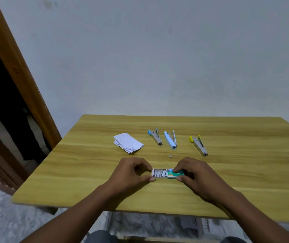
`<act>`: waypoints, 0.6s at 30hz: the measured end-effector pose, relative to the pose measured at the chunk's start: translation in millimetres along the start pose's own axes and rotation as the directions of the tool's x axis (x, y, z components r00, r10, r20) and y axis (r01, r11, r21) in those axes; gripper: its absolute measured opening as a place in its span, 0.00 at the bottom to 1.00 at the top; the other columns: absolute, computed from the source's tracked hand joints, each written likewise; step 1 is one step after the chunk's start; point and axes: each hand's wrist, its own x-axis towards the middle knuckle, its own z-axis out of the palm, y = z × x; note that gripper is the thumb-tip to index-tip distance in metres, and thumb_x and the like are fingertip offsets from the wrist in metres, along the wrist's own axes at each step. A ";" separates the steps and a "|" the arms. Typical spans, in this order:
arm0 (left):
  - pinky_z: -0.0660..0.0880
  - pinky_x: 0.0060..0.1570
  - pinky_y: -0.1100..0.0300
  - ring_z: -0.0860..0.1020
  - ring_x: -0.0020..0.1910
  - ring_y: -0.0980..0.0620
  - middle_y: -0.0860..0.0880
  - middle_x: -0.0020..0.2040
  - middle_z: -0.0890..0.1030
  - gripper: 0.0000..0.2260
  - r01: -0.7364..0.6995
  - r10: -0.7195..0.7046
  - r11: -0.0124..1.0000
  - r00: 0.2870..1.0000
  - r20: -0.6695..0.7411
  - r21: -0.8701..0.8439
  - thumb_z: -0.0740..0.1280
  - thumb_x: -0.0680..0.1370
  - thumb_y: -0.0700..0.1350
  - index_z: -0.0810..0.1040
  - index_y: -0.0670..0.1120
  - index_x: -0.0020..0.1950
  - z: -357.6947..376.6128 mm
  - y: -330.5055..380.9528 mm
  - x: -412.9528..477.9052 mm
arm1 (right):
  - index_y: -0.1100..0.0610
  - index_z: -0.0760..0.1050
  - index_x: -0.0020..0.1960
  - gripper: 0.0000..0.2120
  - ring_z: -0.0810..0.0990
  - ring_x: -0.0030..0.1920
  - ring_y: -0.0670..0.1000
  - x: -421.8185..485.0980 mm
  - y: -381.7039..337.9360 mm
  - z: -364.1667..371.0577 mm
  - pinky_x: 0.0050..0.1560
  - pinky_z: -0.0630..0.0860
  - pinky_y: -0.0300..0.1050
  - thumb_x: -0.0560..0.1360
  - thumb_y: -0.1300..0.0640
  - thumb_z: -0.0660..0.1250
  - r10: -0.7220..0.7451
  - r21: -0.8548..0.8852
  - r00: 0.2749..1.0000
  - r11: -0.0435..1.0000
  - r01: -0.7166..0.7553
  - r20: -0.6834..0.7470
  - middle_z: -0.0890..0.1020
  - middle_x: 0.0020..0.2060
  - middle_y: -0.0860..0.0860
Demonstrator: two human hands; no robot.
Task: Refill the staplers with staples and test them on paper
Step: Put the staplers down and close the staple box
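Observation:
A small green staple box [172,174] lies near the front of the wooden table [80,165], its inner tray [160,173] slid out to the left with silver staple strips showing. My left hand [131,172] pinches the tray's left end; my right hand [194,174] grips the green sleeve. Behind them lie three staplers, all with their tops hinged open: a blue-ended metal one [155,137], a light blue one [171,139] and a yellow-ended metal one [198,145]. Folded white paper [128,142] rests to the left of the staplers.
A tiny loose staple piece [170,156] lies between the box and the light blue stapler. A wooden door frame [17,67] stands at the left, a grey wall behind the table. The table's front edge is just under my forearms.

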 end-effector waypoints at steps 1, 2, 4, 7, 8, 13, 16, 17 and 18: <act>0.81 0.51 0.53 0.84 0.50 0.58 0.56 0.44 0.86 0.10 -0.009 0.009 1.000 1.000 0.000 -0.015 0.83 0.66 0.49 0.86 0.53 0.43 1.1 0.8 -0.4 | 0.46 0.82 0.55 0.10 0.76 0.48 0.37 -0.6 0.5 0.6 0.44 0.69 0.29 0.74 0.53 0.72 0.002 0.004 1.000 1.000 -0.002 -0.003 0.80 0.49 0.38; 0.81 0.51 0.54 0.84 0.50 0.59 0.57 0.44 0.87 0.09 -0.034 0.034 0.999 0.999 -0.008 -0.022 0.83 0.66 0.47 0.86 0.51 0.42 2.5 2.4 -0.6 | 0.46 0.82 0.55 0.10 0.76 0.48 0.37 -0.8 1.1 1.6 0.44 0.69 0.29 0.74 0.53 0.73 0.003 0.009 1.000 1.000 -0.002 -0.008 0.80 0.49 0.38; 0.81 0.50 0.57 0.84 0.49 0.59 0.57 0.43 0.87 0.07 -0.086 0.086 0.996 0.996 -0.017 -0.026 0.83 0.67 0.45 0.87 0.50 0.42 5.9 6.1 0.3 | 0.46 0.82 0.55 0.10 0.77 0.47 0.38 -0.7 2.0 2.6 0.44 0.70 0.30 0.74 0.53 0.73 0.002 0.013 1.000 1.000 -0.002 -0.014 0.80 0.49 0.38; 0.82 0.48 0.57 0.84 0.46 0.59 0.56 0.44 0.87 0.07 -0.121 0.121 0.992 0.993 -0.013 -0.017 0.83 0.67 0.46 0.88 0.49 0.43 9.5 6.6 4.2 | 0.47 0.82 0.54 0.10 0.77 0.47 0.39 0.6 1.5 2.7 0.44 0.72 0.32 0.74 0.53 0.73 0.003 0.011 1.000 1.000 -0.003 -0.017 0.80 0.49 0.38; 0.82 0.47 0.56 0.84 0.46 0.59 0.56 0.44 0.87 0.07 -0.128 0.128 0.992 0.992 -0.007 -0.012 0.83 0.67 0.46 0.89 0.50 0.43 10.7 5.6 5.7 | 0.47 0.83 0.54 0.10 0.77 0.47 0.39 1.0 1.2 2.5 0.44 0.74 0.33 0.74 0.53 0.73 0.000 0.011 1.000 1.000 0.001 -0.021 0.81 0.49 0.39; 0.82 0.46 0.54 0.84 0.45 0.59 0.56 0.45 0.87 0.08 -0.148 0.148 0.989 0.989 -0.005 0.001 0.82 0.68 0.47 0.89 0.51 0.44 19.7 6.3 9.0 | 0.48 0.83 0.53 0.10 0.78 0.46 0.40 1.6 0.3 3.9 0.43 0.73 0.33 0.72 0.55 0.74 -0.010 0.028 1.000 1.000 0.011 -0.024 0.82 0.48 0.41; 0.82 0.46 0.54 0.84 0.45 0.60 0.56 0.45 0.87 0.07 -0.141 0.141 0.990 0.990 -0.004 -0.001 0.82 0.68 0.47 0.89 0.51 0.44 23.5 8.4 10.4 | 0.48 0.83 0.53 0.10 0.78 0.46 0.40 1.6 0.8 5.4 0.42 0.73 0.33 0.72 0.56 0.75 -0.008 0.039 0.999 0.999 0.009 -0.031 0.82 0.48 0.40; 0.82 0.47 0.54 0.84 0.46 0.60 0.56 0.45 0.87 0.07 -0.142 0.142 0.990 0.990 -0.005 -0.003 0.82 0.68 0.47 0.89 0.51 0.44 24.9 9.0 10.6 | 0.48 0.83 0.53 0.09 0.78 0.46 0.40 1.7 0.9 5.8 0.42 0.73 0.32 0.72 0.56 0.75 -0.003 0.044 0.999 0.999 0.005 -0.033 0.81 0.48 0.40; 0.82 0.46 0.54 0.84 0.46 0.60 0.56 0.45 0.87 0.07 -0.143 0.143 0.990 0.990 -0.007 -0.005 0.82 0.68 0.47 0.89 0.51 0.44 26.4 9.6 10.8 | 0.48 0.83 0.52 0.09 0.78 0.46 0.40 1.6 1.1 6.1 0.42 0.72 0.31 0.72 0.56 0.75 0.000 0.048 0.999 0.999 0.002 -0.036 0.81 0.47 0.40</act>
